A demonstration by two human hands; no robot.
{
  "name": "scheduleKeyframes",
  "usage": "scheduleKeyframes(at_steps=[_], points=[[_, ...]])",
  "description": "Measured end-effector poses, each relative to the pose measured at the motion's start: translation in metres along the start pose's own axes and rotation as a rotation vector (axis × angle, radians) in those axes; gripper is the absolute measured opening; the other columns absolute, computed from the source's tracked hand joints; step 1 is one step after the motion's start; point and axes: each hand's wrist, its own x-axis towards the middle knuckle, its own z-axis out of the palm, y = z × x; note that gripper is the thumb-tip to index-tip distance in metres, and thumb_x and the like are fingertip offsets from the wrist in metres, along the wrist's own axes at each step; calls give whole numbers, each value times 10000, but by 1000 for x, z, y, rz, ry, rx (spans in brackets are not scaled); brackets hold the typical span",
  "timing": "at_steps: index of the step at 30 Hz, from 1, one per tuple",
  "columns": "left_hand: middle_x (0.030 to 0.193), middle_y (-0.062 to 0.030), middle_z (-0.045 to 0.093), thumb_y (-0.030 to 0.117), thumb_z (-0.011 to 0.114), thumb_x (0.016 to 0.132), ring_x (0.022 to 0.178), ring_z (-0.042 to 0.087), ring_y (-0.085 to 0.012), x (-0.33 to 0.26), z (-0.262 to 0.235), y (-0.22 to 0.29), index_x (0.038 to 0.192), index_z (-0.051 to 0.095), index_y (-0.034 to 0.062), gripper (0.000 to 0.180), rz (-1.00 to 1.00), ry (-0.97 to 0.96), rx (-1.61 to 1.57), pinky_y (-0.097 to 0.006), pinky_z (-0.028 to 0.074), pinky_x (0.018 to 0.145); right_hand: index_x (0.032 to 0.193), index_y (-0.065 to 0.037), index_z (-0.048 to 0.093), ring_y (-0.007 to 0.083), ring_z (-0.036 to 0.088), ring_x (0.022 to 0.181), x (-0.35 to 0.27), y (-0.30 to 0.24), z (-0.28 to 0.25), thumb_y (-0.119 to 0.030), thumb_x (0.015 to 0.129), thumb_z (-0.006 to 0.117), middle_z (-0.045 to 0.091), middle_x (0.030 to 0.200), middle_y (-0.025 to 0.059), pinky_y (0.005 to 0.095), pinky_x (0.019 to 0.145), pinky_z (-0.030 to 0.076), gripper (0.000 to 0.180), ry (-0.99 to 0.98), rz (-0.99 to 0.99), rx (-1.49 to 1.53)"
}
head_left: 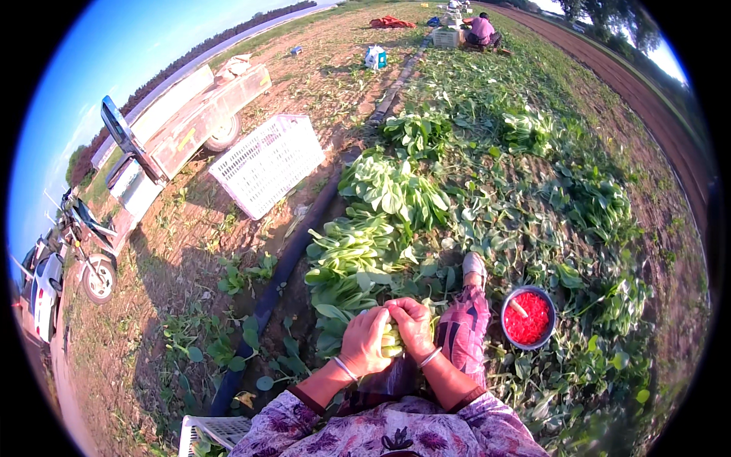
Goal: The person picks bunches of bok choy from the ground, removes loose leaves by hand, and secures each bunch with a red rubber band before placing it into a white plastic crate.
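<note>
In front of my lap, a bunch of leafy greens [391, 343] sits between my two hands, its pale stem ends showing. My left hand [364, 344] is closed around one side of it. On the other side, my right hand [413, 326] is closed too, its thumb and fingers pinched close to the left fingertips. Whatever thin thing the fingertips may hold is too small to make out. Just beyond my hands lie cut greens [352, 255] and another pile of greens [396, 190]. To the right, a grey bucket [505, 329] contains bright red strips and a pale stick-like object.
A dark hose [293, 255] runs along the ground at left. Past it stand a white plastic crate [266, 164], a flatbed cart [198, 114] and a motorcycle [90, 259]. Another crate [213, 430] is near my left side. Far ahead, a person [483, 32] crouches beside crates.
</note>
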Motion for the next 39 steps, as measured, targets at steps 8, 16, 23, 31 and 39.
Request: scheduleKeyframes(at_steps=[8, 16, 23, 31, 39], points=[[1269, -174, 539, 239, 829, 590, 1004, 578, -391, 5, 11, -5, 1349, 425, 16, 888, 12, -18, -30, -486, 472, 861, 983, 15, 728, 75, 588, 735, 12, -6, -21, -9, 897, 633, 677, 807, 16, 235, 683, 482, 130, 114, -210, -301], [1272, -193, 538, 268, 842, 603, 1089, 567, -384, 7, 8, 1, 1353, 416, -2, 904, -21, -77, -18, -478, 457, 933, 1018, -29, 726, 203, 595, 744, 25, -36, -12, 58, 845, 583, 600, 804, 79, 307, 683, 479, 240, -93, -433, -717], [1281, -184, 530, 348, 842, 610, 1072, 561, -365, 5, 5, 4, 1377, 398, -15, 957, -24, -104, 27, -469, 449, 927, 1018, -38, 725, 241, 605, 749, 23, -45, -8, 74, 801, 591, 589, 800, 86, 330, 697, 503, 279, -183, -616, -862], [1273, -158, 532, 306, 835, 593, 1049, 562, -351, 4, 11, 10, 1390, 435, 23, 935, -17, -74, 31, -448, 455, 920, 991, -15, 720, 217, 666, 796, 16, -41, -25, 37, 844, 648, 673, 885, 116, 309, 727, 530, 172, -106, -334, -686], [1259, -135, 544, 311, 833, 552, 1042, 570, -326, 8, 16, 11, 1362, 460, 15, 939, -16, -106, 103, -432, 459, 928, 963, -6, 730, 189, 655, 790, 11, -53, -38, 55, 821, 613, 665, 872, 98, 291, 711, 517, 195, -187, -362, -693]])
